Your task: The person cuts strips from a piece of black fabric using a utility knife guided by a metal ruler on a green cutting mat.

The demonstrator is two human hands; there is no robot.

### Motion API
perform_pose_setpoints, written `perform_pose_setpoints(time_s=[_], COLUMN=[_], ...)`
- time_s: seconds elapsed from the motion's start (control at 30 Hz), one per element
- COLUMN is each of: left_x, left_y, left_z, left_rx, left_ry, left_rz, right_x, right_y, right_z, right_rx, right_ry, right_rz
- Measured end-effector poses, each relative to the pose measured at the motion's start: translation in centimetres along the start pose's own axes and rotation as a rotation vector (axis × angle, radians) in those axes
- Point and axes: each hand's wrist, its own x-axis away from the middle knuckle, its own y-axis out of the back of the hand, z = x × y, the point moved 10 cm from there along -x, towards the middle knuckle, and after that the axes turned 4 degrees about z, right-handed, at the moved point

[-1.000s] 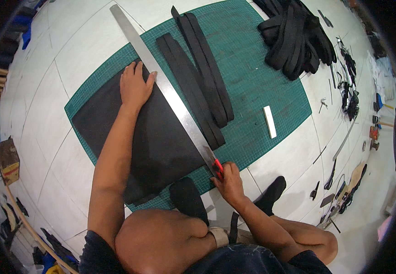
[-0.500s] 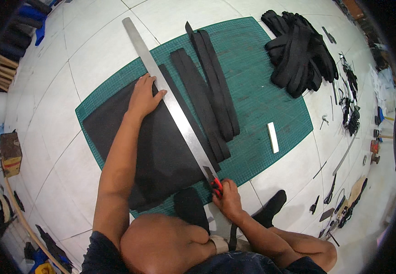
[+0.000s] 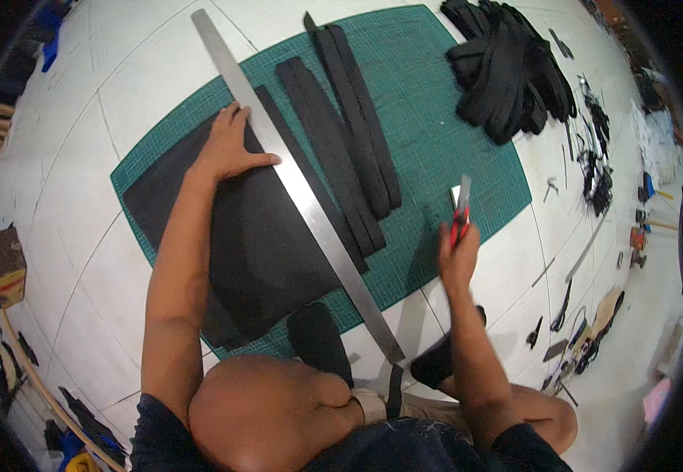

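Observation:
My left hand lies spread over a folded black fabric sheet, its fingertips and thumb pressing on the edge of a long steel ruler. The ruler runs slantwise across the fabric, and a narrow margin of cloth shows to its right. In my closed right hand is a red utility knife, blade out and pointing away from me. The knife is over the right part of the green cutting mat, in front of a small white block that it partly hides. Whether blade and block touch, I cannot tell.
Two folded black fabric strips lie right of the ruler. A heap of black strips sits at the mat's far right corner. Scraps and tools are scattered on the white tiled floor. My feet are at the mat's near edge.
My right hand has lifted the knife off the ruler's near end and moved it right and away, to the white block. My left hand stays on the ruler; the whole view has shifted slightly.

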Motion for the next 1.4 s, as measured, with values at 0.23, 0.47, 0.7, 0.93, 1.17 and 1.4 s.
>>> perform_pose_setpoints(time_s=[0.23,0.47,0.7,0.93,1.17,1.4], left_x=[-0.9,-0.5,-0.6,-0.6,-0.5,-0.7], left_y=[-0.2,-0.5,-0.6,-0.4,-0.5,-0.7], left_z=[-0.3,0.6,0.0,0.5,0.5,0.6], left_rx=[-0.066,-0.081,-0.061,-0.079,-0.047,-0.059], left_ry=[0.024,0.014,0.017,0.010,-0.021,-0.008], left_rz=[-0.032,-0.042,-0.044,-0.068,-0.072,-0.062], right_x=[-5.2,3.2,9.0,8.8,9.2,8.9], right_y=[0.6,-6.1,-7.6,-7.9,-8.7,-8.7], right_z=[-2.3,-0.7,3.3,4.9,5.3,5.5], right_rx=[0.149,-0.656,-0.369,-0.504,-0.475,-0.430], right_ry=[0.062,-0.233,-0.116,-0.144,-0.149,-0.174], right_rz=[-0.053,0.480,0.646,0.573,0.589,0.653])
